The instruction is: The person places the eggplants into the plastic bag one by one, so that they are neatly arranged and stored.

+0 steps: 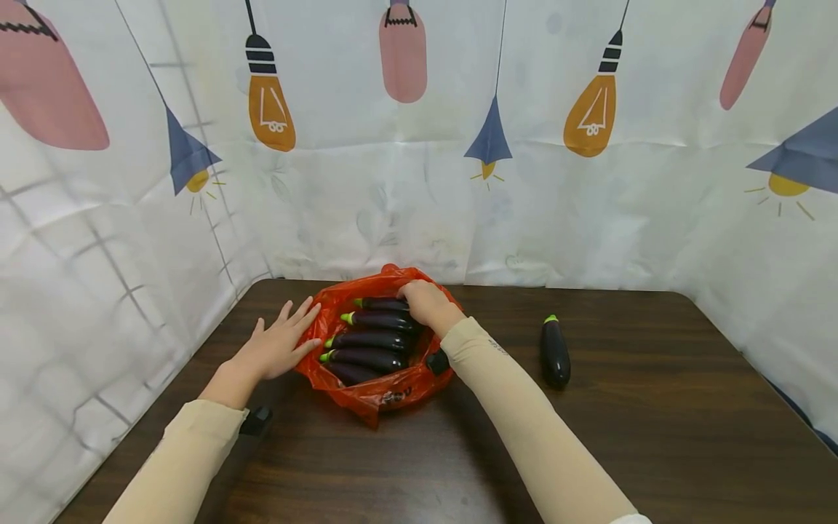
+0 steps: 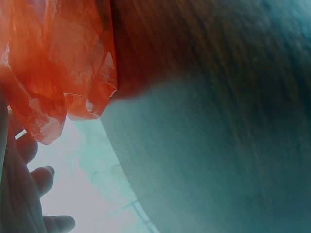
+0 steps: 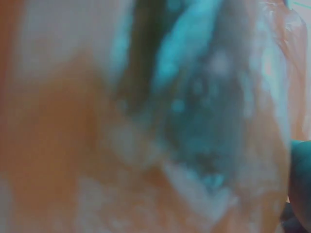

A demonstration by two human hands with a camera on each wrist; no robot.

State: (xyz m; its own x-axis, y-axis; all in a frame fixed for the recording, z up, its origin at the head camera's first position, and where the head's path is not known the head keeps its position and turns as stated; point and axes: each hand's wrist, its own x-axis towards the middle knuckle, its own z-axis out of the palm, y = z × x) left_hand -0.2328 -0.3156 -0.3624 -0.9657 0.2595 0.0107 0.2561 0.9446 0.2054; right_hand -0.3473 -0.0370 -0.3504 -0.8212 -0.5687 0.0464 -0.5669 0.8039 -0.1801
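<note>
A red plastic bag [image 1: 386,397] lies spread at the top on the table, with several dark purple eggplants [image 1: 369,340] side by side in it, green stem ends to the left. My left hand [image 1: 271,351] has its fingers spread against the bag's left side; in the left wrist view its fingers [image 2: 41,180] stand beside the hanging red plastic. Reaching into the bag's far right part, my right hand [image 1: 428,304] grips the blunt end of the farthest eggplant [image 1: 380,303], fingertips hidden. The right wrist view is blurred, with a dark shape behind plastic.
One more eggplant [image 1: 555,353] lies alone to the right of the bag, stem end away from me. The dark wooden table [image 1: 655,407] meets a white patterned curtain [image 1: 406,211] at its back and left edges.
</note>
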